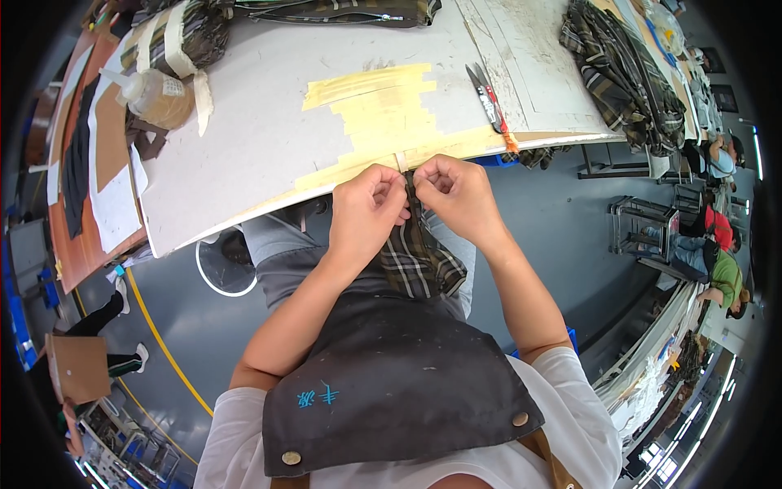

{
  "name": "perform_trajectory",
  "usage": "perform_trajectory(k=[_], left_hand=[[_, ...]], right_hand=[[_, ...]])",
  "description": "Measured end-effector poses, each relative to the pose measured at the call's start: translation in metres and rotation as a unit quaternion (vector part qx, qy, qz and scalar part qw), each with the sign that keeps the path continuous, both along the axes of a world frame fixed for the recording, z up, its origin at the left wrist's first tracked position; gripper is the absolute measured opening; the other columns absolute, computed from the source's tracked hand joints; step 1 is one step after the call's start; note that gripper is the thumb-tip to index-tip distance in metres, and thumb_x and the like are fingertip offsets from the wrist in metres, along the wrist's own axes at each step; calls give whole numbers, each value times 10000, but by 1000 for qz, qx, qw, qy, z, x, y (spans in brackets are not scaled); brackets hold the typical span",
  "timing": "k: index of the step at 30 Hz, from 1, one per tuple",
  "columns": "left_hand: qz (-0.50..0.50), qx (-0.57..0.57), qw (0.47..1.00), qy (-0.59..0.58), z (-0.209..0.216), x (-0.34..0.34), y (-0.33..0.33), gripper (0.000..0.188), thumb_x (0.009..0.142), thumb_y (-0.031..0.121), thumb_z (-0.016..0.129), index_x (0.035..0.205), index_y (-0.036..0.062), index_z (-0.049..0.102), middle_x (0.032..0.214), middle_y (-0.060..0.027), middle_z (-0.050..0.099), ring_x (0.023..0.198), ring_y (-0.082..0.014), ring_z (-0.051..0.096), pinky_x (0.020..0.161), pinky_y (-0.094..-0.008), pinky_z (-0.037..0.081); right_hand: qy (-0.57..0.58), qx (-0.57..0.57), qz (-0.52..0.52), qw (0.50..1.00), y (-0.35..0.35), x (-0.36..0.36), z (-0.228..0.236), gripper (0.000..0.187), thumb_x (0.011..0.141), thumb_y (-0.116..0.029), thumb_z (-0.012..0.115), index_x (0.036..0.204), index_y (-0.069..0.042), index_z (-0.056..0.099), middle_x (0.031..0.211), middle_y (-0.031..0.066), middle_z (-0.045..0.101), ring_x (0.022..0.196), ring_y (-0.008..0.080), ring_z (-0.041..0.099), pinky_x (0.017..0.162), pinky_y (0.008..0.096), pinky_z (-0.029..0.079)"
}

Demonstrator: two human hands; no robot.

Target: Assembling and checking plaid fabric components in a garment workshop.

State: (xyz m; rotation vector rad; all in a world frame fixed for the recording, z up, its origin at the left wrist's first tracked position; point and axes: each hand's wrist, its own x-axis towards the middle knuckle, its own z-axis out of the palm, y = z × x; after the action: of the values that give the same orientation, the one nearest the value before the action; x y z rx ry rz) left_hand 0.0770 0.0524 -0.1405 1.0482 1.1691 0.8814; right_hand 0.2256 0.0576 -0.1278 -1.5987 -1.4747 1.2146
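At the table's near edge, my left hand (368,205) and my right hand (458,194) are close together, fingers pinched on the upper end of a plaid fabric piece (417,262). This dark brown and white checked cloth hangs down over my lap. Both hands cover its top, so the exact pinch points are hidden. Between the hands, a small pale strip (401,160) lies across the edge of the table. Beyond my right hand rests a pair of scissors (493,106) with red and dark handles, its blades pointing away from me.
Yellow tape (383,114) patches the pale tabletop (252,114). A glue-like squeeze bottle (163,99) and a tied plaid bundle (191,37) sit at left. A zippered plaid piece (350,11) lies at the far edge, a plaid pile (627,81) at right. Co-workers are on both sides.
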Motion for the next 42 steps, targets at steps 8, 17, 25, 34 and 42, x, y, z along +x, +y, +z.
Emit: perform_trajectory(k=[8, 17, 25, 34, 42], left_hand=[[-15, 0, 1000, 1, -2, -1, -1, 85, 846, 16, 514, 866, -62, 542, 686, -91, 596, 582, -123, 599, 525, -221, 503], [-4, -16, 999, -36, -4, -1, -3, 100, 858, 23, 484, 884, -59, 536, 694, -99, 587, 594, -138, 594, 535, -239, 501], [-1, -27, 999, -45, -2, 0, -1, 110, 865, 41, 487, 879, -53, 543, 692, -94, 588, 591, -137, 587, 537, -233, 493], [18, -35, 997, -64, -4, 1, -3, 111, 865, 40, 492, 890, -53, 549, 698, -89, 591, 598, -130, 585, 545, -236, 496], [21, -36, 997, -64, -3, 1, -3, 115, 865, 51, 506, 889, -51, 553, 701, -85, 591, 603, -129, 584, 546, -236, 495]], right_hand=[[-69, 66, 26, 995, 1, -3, 2, 72, 732, -26, 612, 770, 34, 602, 637, 33, 606, 531, 36, 505, 494, 193, 427], [-358, 332, -73, 870, 51, 46, 7, 225, 735, -91, 589, 925, 29, 579, 748, 154, 603, 690, 274, 598, 644, 362, 472], [-148, 24, -20, 988, 34, 54, 34, 237, 835, -145, 536, 1010, 15, 546, 704, 106, 568, 466, 138, 475, 458, 257, 392], [227, -328, 37, 916, -37, 20, 48, 393, 949, -357, 354, 913, -3, 521, 598, -12, 386, 434, 62, 334, 387, 200, 241], [221, -381, 18, 898, -39, 17, 42, 402, 951, -367, 343, 902, -3, 507, 598, -27, 361, 437, 56, 331, 383, 200, 232]])
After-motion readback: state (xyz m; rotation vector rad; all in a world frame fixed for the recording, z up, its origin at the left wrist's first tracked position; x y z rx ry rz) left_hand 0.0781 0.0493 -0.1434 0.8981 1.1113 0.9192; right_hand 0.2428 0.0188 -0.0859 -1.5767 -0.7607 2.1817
